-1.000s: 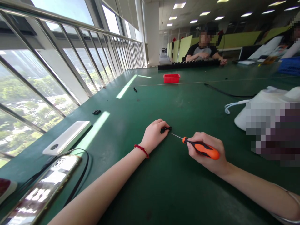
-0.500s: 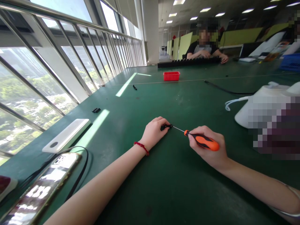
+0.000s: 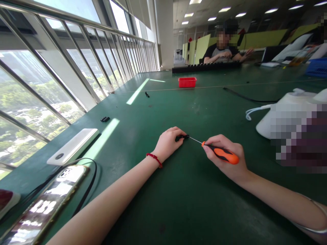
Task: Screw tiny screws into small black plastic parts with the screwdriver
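Observation:
Near the middle of the green table (image 3: 178,190), my left hand (image 3: 169,143) is closed on a small black part (image 3: 184,137), its fingers partly covering it. My right hand (image 3: 230,158) grips an orange and black screwdriver (image 3: 224,154) by its handle. The thin metal shaft points left, and its tip meets the right end of the black part. The small details of that contact are too fine to make out.
A red tray (image 3: 187,82) stands farther back. At the left lie a white power bank (image 3: 74,146), a phone (image 3: 46,204) and a black piece (image 3: 105,119). A white container (image 3: 283,112) is at the right. A person (image 3: 222,51) sits behind a long black bar (image 3: 204,67).
The fingers of my right hand have shifted slightly on the screwdriver handle. My left hand holds its place. Across the table, the person's hand has lifted from the surface.

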Demonstrator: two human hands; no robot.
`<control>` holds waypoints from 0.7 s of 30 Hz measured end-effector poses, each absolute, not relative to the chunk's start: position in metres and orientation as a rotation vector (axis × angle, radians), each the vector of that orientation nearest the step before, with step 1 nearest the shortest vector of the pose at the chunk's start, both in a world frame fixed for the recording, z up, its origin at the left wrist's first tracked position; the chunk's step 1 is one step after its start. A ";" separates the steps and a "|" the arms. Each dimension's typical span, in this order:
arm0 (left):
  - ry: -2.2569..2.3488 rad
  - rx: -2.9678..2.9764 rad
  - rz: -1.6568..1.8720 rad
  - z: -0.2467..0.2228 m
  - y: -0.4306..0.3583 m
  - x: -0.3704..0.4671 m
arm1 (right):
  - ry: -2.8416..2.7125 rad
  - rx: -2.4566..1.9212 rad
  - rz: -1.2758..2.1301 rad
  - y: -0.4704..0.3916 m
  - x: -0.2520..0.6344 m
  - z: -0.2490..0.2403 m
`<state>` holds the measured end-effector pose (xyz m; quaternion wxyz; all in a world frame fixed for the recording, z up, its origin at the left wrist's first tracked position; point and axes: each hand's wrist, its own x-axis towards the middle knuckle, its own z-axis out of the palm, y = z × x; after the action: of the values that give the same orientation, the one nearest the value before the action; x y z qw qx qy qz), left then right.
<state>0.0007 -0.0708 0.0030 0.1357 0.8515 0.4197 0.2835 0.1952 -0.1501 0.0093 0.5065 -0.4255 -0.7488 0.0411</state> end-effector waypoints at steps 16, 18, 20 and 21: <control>1.193 2.490 0.801 0.003 -0.070 0.001 | -1.751 -0.997 0.030 -0.149 0.193 0.010; 1.185 2.495 0.801 0.004 -0.070 0.001 | -1.683 -0.968 0.016 -0.148 0.193 0.007; 1.186 2.496 0.800 0.004 -0.070 0.000 | -1.639 -0.955 0.019 -0.146 0.193 0.006; 1.187 2.496 0.798 0.004 -0.071 0.000 | -1.638 -0.967 0.015 -0.146 0.193 0.006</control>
<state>0.0005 -0.0706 0.0043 0.1320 0.8602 0.4089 0.2748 0.1930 -0.1459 0.0059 0.5811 -0.4137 -0.7009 0.0066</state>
